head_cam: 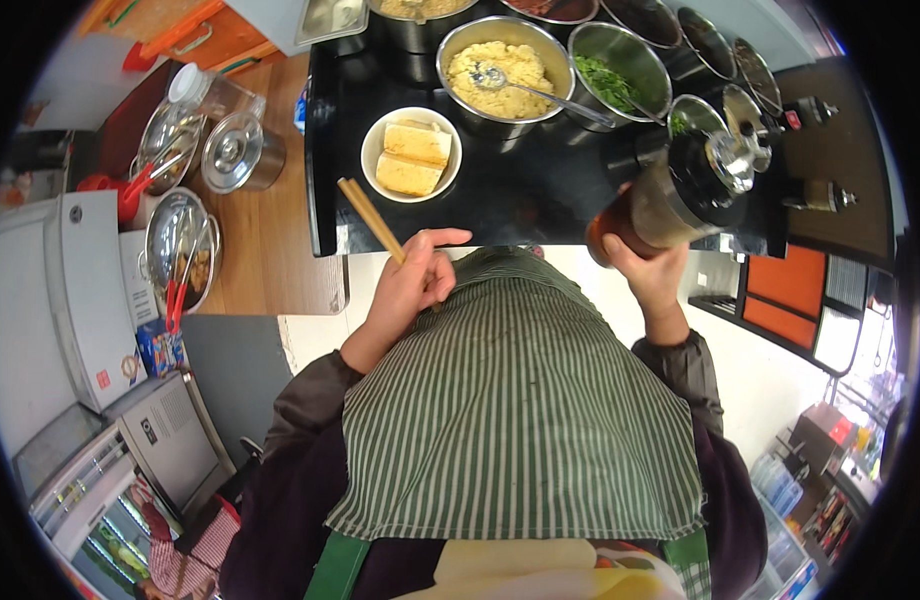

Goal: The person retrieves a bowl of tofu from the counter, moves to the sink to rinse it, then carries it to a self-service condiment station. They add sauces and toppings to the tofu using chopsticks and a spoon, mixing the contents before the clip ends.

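My left hand holds a pair of wooden chopsticks, their tips pointing up and left, with the index finger stretched out. A white bowl with two pale, golden-topped blocks of food stands on the black counter, above the chopsticks. My right hand is closed around a clear bottle with dark reddish-brown liquid and a metal-and-black top, tilted at the counter's front edge. A steel bowl of yellow mash with a slotted spoon in it is behind the white bowl.
Steel bowls of chopped greens and other foods line the back and right of the black counter. At left, a wooden counter bears a lidded steel pot and bowls with red-handled tongs. Another person is at lower left.
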The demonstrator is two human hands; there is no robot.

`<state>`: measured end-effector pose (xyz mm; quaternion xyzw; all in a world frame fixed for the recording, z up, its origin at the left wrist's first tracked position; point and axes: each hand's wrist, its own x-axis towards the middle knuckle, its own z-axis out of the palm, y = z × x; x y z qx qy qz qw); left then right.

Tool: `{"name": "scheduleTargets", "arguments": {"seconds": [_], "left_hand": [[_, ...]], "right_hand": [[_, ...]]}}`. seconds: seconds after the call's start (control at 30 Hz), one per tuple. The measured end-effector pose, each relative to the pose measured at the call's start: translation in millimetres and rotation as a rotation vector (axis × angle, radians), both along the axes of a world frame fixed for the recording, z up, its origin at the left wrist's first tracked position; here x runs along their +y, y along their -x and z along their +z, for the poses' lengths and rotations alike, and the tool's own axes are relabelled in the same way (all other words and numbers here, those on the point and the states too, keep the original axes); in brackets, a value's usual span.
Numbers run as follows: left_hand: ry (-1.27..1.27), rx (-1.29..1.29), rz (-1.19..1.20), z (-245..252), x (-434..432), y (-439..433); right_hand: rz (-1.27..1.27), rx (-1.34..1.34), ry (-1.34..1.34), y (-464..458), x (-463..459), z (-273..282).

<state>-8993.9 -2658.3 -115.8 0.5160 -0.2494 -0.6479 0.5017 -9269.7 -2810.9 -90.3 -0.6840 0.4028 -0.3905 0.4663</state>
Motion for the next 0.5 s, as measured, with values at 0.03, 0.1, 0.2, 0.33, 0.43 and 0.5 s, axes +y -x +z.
{"name": "scheduleTargets", "arguments": {"seconds": [0.03, 0.1, 0.2, 0.33, 0.43, 0.5], "left_hand": [[0.005, -0.003, -0.009, 2, -4, 3], [-0.008, -0.024, -0.039, 5, -12, 10], [-0.037, -0.027, -0.059, 7, -20, 18], [-0.052, -0.022, -0.074, 7, -26, 22], [-0.053, -0.015, -0.069, 6, -26, 20], [-0.063, 0.008, -0.052, 5, -23, 16]], "right_hand": [[0.001, 0.018, -0.022, 8, 1, -1], [-0.054, 0.042, -0.047, 21, 4, -6], [-0.101, 0.062, -0.074, 31, 8, -14], [-0.133, 0.216, 0.048, 26, 3, -17], [-0.031, 0.437, 0.342, 11, -5, -11], [0.029, 0.492, 0.431, -2, -10, -2]]}}
